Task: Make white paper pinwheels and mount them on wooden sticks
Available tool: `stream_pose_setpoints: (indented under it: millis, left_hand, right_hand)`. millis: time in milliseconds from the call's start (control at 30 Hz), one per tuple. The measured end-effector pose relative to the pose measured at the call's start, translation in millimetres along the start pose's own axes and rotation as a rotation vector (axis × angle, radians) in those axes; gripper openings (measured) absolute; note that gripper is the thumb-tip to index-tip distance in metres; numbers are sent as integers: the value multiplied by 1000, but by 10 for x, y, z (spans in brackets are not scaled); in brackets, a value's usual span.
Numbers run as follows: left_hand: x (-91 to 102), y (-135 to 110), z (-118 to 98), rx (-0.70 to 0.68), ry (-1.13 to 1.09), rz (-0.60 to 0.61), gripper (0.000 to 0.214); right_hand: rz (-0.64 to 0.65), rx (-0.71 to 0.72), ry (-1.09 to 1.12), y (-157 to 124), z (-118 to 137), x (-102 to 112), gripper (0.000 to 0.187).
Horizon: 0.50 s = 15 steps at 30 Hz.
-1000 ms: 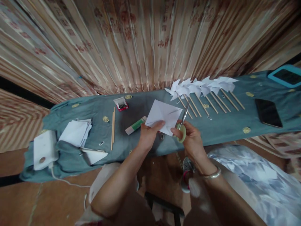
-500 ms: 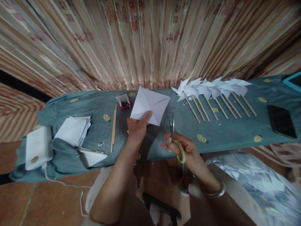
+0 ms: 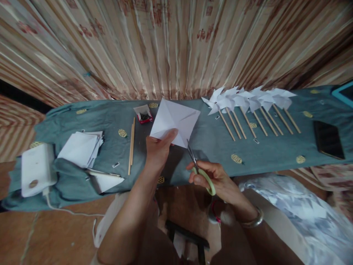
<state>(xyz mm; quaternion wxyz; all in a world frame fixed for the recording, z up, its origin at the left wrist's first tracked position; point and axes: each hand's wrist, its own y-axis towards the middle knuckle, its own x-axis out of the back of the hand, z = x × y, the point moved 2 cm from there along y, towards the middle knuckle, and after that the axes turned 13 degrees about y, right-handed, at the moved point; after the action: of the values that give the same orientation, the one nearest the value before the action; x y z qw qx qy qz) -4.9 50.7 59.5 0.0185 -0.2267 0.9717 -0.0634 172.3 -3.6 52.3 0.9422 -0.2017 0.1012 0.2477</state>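
Observation:
My left hand [image 3: 160, 149] grips a creased white paper square [image 3: 180, 114] near its lower left edge, thumb on top. A slit shows near the square's right corner. In my right hand [image 3: 213, 176] is a pair of scissors [image 3: 205, 180] with light green handles, fingers in the loops. The blades reach the paper's lower corner; whether they have cut into it I cannot tell. Just left of the paper sits a small red-and-white box [image 3: 143, 115] of dark little pins or tacks. Two thin wooden sticks [image 3: 131, 147] lie to the left of my left hand.
Several white paper pinwheels [image 3: 216, 101] on sticks lie in a row at the right. A dark phone [image 3: 328, 140] is beyond them. On the left are stacked paper squares [image 3: 78, 149], a pen [image 3: 103, 173] on paper, and a white corded box [image 3: 38, 169]. Green cloth [image 3: 212, 151] covers the table.
The scissors have moved left from beside the paper to its lower corner, blades now tilted toward it. My left hand still holds the paper in nearly the same place. The view has shifted slightly.

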Motion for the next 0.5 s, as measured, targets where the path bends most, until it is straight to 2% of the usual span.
stream_pose_setpoints:
  millis: [500]
  left_hand:
    - [-24,-71,-15,28,41,17,20]
  right_hand:
    - [-8,-10,35,9,-14,-11,55]
